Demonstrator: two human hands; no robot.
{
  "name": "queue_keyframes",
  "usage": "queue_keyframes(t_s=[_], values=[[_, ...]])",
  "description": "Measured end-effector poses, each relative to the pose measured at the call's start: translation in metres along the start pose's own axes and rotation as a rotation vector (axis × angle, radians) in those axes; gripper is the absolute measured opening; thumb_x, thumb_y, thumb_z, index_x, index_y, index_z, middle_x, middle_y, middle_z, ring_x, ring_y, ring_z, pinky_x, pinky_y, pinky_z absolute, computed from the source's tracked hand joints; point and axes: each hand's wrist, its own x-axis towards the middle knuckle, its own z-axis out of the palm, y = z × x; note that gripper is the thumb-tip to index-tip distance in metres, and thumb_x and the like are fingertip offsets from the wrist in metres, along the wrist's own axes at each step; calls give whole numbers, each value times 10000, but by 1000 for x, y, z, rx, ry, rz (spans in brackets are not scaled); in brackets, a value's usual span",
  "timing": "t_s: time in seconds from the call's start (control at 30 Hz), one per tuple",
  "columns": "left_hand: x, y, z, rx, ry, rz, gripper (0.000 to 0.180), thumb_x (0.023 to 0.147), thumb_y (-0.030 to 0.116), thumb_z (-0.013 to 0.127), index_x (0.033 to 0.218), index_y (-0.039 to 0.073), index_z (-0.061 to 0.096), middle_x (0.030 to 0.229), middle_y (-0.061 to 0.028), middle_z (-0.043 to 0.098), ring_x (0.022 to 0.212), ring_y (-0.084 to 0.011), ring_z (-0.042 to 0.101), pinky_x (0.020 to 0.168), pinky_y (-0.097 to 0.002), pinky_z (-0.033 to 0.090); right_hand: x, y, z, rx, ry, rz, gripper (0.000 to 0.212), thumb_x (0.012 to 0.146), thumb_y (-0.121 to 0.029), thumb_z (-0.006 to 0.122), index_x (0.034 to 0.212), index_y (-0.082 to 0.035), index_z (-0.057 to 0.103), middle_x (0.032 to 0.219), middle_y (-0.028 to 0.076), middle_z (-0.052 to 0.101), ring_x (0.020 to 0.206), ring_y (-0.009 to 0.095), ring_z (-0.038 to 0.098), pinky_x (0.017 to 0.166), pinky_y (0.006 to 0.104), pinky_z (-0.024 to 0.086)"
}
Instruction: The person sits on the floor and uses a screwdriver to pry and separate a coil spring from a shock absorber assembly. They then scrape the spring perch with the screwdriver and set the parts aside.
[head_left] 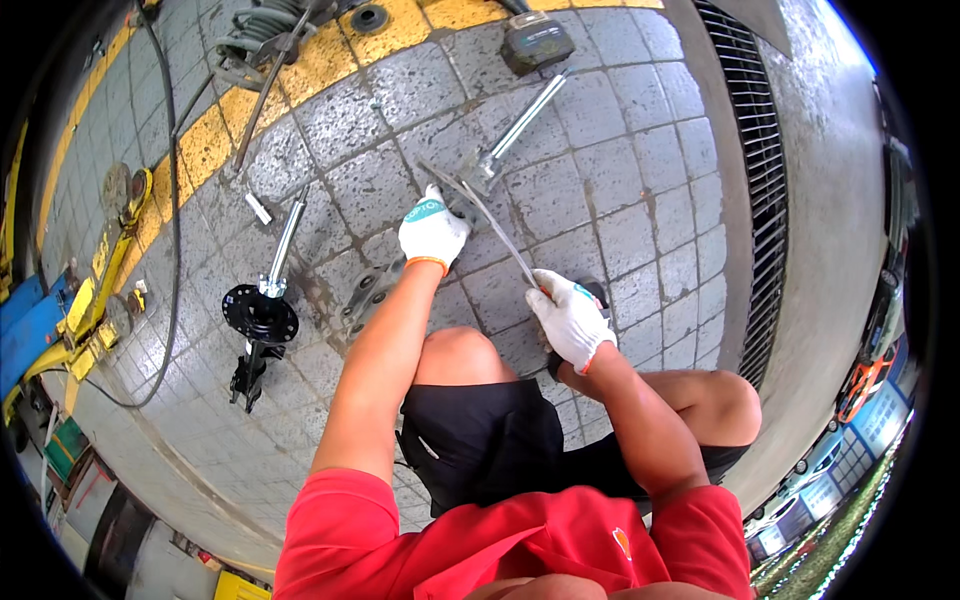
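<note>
My left hand (434,232), in a white knitted glove, is closed around the lower, greyish end of a strut with a shiny rod (528,118); the glove hides much of the hold. In my right hand (573,322), also gloved, is one end of a long thin metal bar (505,238). The bar slants up to the left, its far end close to the strut beside my left hand. A second strut, with a black round plate (260,314), lies to the left of my arm. Between them is a greyish metal part with holes (370,292).
Coil springs (262,35) lie at the far left with a long bar (268,90). A cordless tool's battery (537,43) stands beyond the strut. A white cylinder (258,208), black hose (172,150) and yellow lift arm (98,280) are left; a drain grate (758,160) runs right.
</note>
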Motion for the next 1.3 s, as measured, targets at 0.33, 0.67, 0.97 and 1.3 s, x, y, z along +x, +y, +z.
queue_keyframes(t_s=[0.33, 0.67, 0.97, 1.3], values=[[6, -6, -5, 14, -71, 58, 795, 819, 394, 757, 1453, -30, 533, 1095, -272, 750, 1008, -411, 743, 882, -463, 588, 10, -19, -66, 163, -485, 138, 529, 1010, -289, 624, 1451, -26, 498, 963, 151, 702, 726, 223, 696, 631, 386, 573], [50, -48, -30, -479, -411, 138, 387, 735, 280, 839, 1047, 62, 770, 960, -78, 701, 892, -241, 586, 784, -398, 469, 1, 10, -71, 451, -526, 125, 672, 945, -48, 680, 1562, -10, 415, 948, 57, 624, 679, 144, 619, 617, 318, 551], [34, -50, -77, -223, -316, 97, 747, 657, 438, 908, 1217, -27, 740, 1227, -213, 753, 1110, -334, 714, 983, -400, 533, 8, 6, -61, 465, -450, 76, 549, 962, -31, 660, 1473, 10, 466, 944, 69, 624, 697, 150, 654, 606, 311, 581], [-6, -32, -12, 190, 332, 17, 359, 894, 257, 639, 1165, 23, 648, 1081, -188, 747, 961, -397, 730, 865, -505, 580, 18, 0, -22, 483, -267, -60, 511, 995, -94, 695, 1454, 8, 494, 967, 31, 623, 766, 112, 612, 604, 298, 539]])
